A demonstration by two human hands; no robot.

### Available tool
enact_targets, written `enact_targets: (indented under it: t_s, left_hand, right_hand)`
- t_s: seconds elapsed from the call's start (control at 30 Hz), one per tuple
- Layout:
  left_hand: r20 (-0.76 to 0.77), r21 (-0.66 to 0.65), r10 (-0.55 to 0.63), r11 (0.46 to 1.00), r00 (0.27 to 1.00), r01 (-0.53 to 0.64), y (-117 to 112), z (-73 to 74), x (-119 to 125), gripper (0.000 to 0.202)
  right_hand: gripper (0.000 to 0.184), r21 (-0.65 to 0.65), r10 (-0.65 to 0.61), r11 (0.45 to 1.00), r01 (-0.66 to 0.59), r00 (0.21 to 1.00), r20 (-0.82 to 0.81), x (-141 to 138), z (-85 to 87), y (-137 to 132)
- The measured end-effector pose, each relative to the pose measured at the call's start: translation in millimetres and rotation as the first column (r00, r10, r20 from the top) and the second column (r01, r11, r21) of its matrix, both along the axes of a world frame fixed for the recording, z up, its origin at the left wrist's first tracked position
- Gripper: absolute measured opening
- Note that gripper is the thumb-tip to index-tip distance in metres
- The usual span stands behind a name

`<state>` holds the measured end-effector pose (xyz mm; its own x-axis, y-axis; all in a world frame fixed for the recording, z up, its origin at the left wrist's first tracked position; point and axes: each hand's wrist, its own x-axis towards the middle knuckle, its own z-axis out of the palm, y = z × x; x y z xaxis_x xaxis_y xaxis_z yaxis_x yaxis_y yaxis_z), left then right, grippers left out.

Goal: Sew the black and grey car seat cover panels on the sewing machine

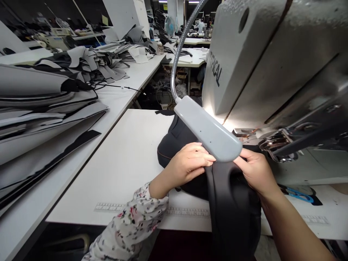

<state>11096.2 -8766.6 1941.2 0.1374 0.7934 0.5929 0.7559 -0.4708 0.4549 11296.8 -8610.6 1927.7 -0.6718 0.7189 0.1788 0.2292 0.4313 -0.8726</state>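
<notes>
A black fabric piece [231, 203] lies across the sewing table and hangs over its front edge. Its far part is padded and bears an orange stitch line. My left hand [190, 161] grips the fabric from the left, fingers bent over a fold. On the other side my right hand [257, 168] pinches the same cloth, its fingertips partly behind the lamp head. The grey lamp head [208, 128] on a bendy metal neck hides the needle area. Right beside it stands the sewing machine [244, 61], with bare metal thread parts near my right hand.
Stacked grey and black fabric panels [49, 123] fill the left table, with loose scraps [89, 61] behind them. A ruler strip [187, 212] runs along the sewing table's front. Blue-handled scissors [299, 194] lie right of my right arm. A fan [170, 25] stands far back.
</notes>
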Motion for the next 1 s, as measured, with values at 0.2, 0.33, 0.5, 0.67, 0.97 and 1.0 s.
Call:
enact_targets:
  t_s: [0.2, 0.33, 0.5, 0.67, 0.97, 1.0]
  left_hand:
    - [0.127, -0.029, -0.049, 0.998, 0.991, 0.053, -2, 5.1, -4, 0.020]
    - [0.185, -0.080, -0.079, 0.992, 0.980, 0.095, -9, 32.7, 23, 0.026]
    - [-0.264, -0.160, 0.145, 0.968, 0.953, -0.192, 3, 47.7, 80, 0.040]
    - [-0.678, -0.057, 0.319, 0.875, 0.663, -0.480, 37, 31.1, 111, 0.037]
    - [-0.560, 0.065, 0.477, 0.841, 0.677, -0.538, 37, 9.0, 119, 0.023]
    - [-0.548, 0.088, 0.491, 0.839, 0.678, -0.536, 36, 6.2, 118, 0.028]
  right_hand:
    - [0.028, 0.096, -0.003, 0.995, 0.005, 1.000, -0.014, -2, -5.7, -1]
    - [0.031, 0.483, 0.093, 0.874, -0.062, 0.995, -0.042, 2, -7.5, -16]
    - [0.032, 0.733, 0.277, 0.665, -0.144, 0.959, -0.064, 33, -3.5, -43]
    - [0.032, 0.716, -0.149, 0.691, 0.104, 0.989, 0.000, 119, -57.9, -1]
    - [0.059, 0.747, -0.570, 0.641, 0.179, 0.763, 0.306, 242, -189.3, 68]
    - [0.058, 0.727, -0.564, 0.658, 0.197, 0.769, 0.302, 245, -191.2, 69]
